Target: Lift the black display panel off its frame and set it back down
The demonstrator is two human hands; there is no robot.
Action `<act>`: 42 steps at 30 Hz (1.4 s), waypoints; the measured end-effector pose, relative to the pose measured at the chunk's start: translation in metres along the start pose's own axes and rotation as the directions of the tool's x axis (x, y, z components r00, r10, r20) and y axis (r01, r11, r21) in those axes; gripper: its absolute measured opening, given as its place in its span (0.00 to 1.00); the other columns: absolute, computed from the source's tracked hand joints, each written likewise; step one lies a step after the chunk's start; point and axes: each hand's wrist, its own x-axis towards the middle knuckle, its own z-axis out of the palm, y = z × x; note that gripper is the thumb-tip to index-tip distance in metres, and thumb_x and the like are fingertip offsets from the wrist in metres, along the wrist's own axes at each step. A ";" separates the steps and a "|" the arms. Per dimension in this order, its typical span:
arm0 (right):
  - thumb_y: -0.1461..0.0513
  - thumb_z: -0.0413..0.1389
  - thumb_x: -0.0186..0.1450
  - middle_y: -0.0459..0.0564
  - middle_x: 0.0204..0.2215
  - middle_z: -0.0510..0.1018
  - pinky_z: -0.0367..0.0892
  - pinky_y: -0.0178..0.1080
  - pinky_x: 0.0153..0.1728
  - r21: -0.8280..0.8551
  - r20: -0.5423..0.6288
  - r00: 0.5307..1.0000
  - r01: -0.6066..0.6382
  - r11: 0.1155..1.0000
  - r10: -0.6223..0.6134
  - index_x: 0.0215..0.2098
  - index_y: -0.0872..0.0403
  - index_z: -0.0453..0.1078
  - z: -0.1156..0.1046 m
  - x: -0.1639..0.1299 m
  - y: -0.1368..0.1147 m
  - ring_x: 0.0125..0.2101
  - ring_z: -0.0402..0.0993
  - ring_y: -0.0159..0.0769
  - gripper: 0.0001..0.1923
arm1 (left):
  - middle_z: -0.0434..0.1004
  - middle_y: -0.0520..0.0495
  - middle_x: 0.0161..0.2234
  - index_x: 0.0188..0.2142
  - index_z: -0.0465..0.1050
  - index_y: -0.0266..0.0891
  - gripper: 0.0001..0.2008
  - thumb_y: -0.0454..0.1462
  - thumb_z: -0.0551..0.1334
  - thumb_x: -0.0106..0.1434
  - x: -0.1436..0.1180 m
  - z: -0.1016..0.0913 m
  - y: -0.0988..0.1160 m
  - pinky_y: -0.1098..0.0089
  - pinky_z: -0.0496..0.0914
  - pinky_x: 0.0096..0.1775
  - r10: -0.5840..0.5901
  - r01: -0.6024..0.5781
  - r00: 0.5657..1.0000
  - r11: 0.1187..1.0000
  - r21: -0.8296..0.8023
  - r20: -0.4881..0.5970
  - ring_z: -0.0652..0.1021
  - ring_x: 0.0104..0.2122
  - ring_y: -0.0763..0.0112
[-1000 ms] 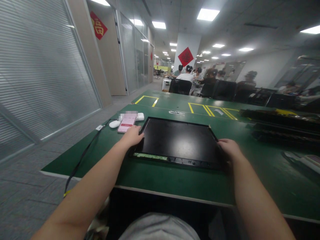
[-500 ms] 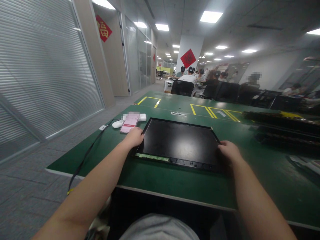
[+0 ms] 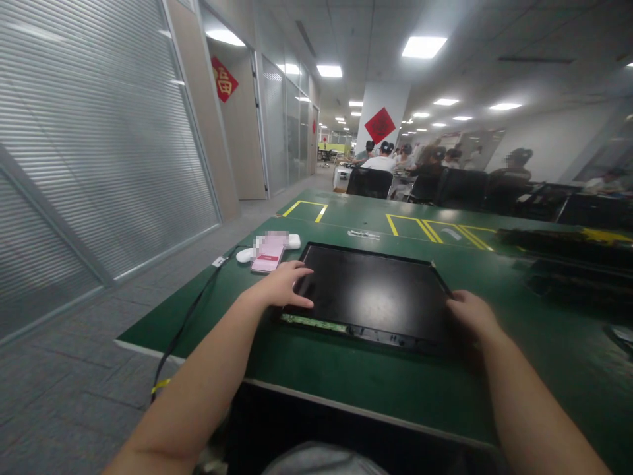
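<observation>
Panel (image 3: 376, 287) lies scrn-side up, long axis approx L-R.

The screen panel (image 3: 356, 287) is black with a pale grey sheen; its circuit strip (image 3: 314, 323) is green. The desk (image 3: 321, 366) is deep green, patterned with yellow outlines (image 3: 429, 231). The phone (image 3: 268, 261) shows pink with a red bar. The door's diamond sign (image 3: 225, 80) is red with gold lettering; the blinds (image 3: 99, 132) are striped grey.
</observation>
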 end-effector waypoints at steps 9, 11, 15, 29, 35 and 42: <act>0.59 0.54 0.60 0.60 0.45 0.81 0.70 0.42 0.39 -0.021 0.006 1.000 0.004 1.000 -0.004 0.50 0.57 0.75 -0.001 -0.002 -0.001 0.44 0.78 0.49 0.21 | 0.59 0.34 0.67 0.63 0.67 0.44 0.45 0.50 0.75 0.47 -0.003 -0.007 0.003 0.52 0.60 0.62 0.029 -0.027 0.996 0.999 -0.029 0.088 0.62 0.65 0.43; 0.59 0.54 0.60 0.59 0.45 0.81 0.71 0.42 0.38 -0.020 0.001 1.000 0.008 1.000 -0.008 0.50 0.56 0.75 0.000 -0.001 0.000 0.43 0.78 0.49 0.21 | 0.58 0.34 0.67 0.63 0.67 0.44 0.44 0.50 0.74 0.48 -0.003 -0.007 0.004 0.52 0.60 0.62 0.022 -0.016 0.994 0.998 -0.052 0.106 0.62 0.65 0.44; 0.59 0.54 0.59 0.59 0.43 0.81 0.71 0.42 0.39 -0.005 -0.003 1.000 0.006 1.000 -0.006 0.49 0.56 0.76 0.000 -0.003 -0.001 0.43 0.78 0.48 0.21 | 0.60 0.35 0.66 0.63 0.67 0.44 0.43 0.50 0.74 0.49 -0.004 -0.007 0.005 0.52 0.61 0.61 0.008 -0.001 0.992 0.998 -0.063 0.122 0.63 0.64 0.44; 0.60 0.54 0.60 0.59 0.43 0.81 0.71 0.40 0.39 0.001 -0.018 0.999 0.035 0.999 -0.035 0.48 0.57 0.75 0.003 -0.003 -0.001 0.44 0.79 0.48 0.19 | 0.62 0.41 0.66 0.64 0.65 0.48 0.44 0.42 0.75 0.47 -0.010 -0.016 -0.004 0.57 0.63 0.61 0.140 -0.120 0.982 0.981 -0.153 0.127 0.66 0.63 0.50; 0.59 0.53 0.61 0.60 0.47 0.80 0.71 0.41 0.41 -0.005 -0.010 0.999 0.038 0.999 -0.038 0.50 0.58 0.74 0.004 -0.003 0.000 0.46 0.78 0.49 0.21 | 0.61 0.41 0.66 0.62 0.68 0.48 0.41 0.39 0.75 0.47 -0.010 -0.018 0.000 0.55 0.63 0.61 0.170 -0.153 0.981 0.974 -0.168 0.091 0.66 0.64 0.48; 0.60 0.56 0.58 0.57 0.39 0.82 0.71 0.39 0.37 0.040 -0.047 0.997 0.057 0.998 -0.055 0.47 0.54 0.77 0.004 -0.003 0.000 0.41 0.79 0.47 0.19 | 0.62 0.41 0.66 0.59 0.71 0.48 0.37 0.38 0.74 0.48 -0.010 -0.020 0.003 0.55 0.63 0.61 0.198 -0.185 0.977 0.970 -0.156 0.077 0.67 0.63 0.49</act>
